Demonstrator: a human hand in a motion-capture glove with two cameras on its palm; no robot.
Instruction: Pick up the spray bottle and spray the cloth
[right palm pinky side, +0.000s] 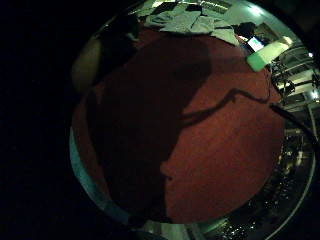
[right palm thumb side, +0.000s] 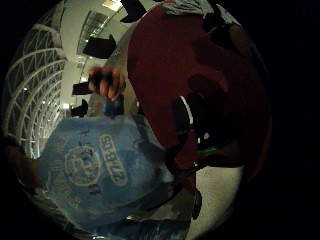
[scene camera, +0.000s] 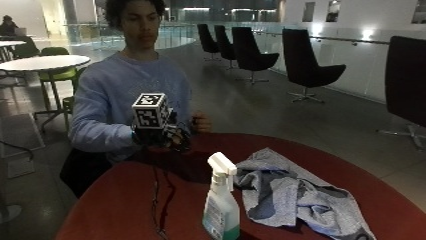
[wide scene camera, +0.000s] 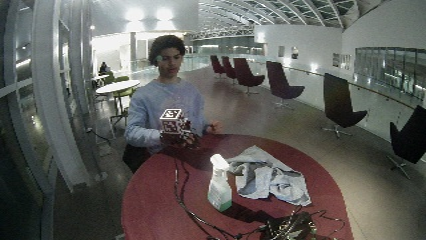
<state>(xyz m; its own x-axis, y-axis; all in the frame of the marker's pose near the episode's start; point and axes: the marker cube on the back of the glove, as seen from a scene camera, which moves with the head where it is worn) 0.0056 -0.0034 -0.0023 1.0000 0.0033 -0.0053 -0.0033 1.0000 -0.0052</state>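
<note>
- At the table's (scene camera: 126, 200) far edge, by the person's chest, the gloved right hand (scene camera: 174, 136) hovers; its fingers seem loosely curled, holding nothing, though it is dim.
- The spray bottle (scene camera: 221, 205) stands upright near the near edge, grey cloth (scene camera: 293, 197) just beside it.
- Risk: a hasty reach could topple the tall bottle or snag the cloth.

The person wears a light blue sweatshirt (scene camera: 126, 95) with a printed chest emblem, and a black glove on the right grip (scene camera: 170, 136)
</note>
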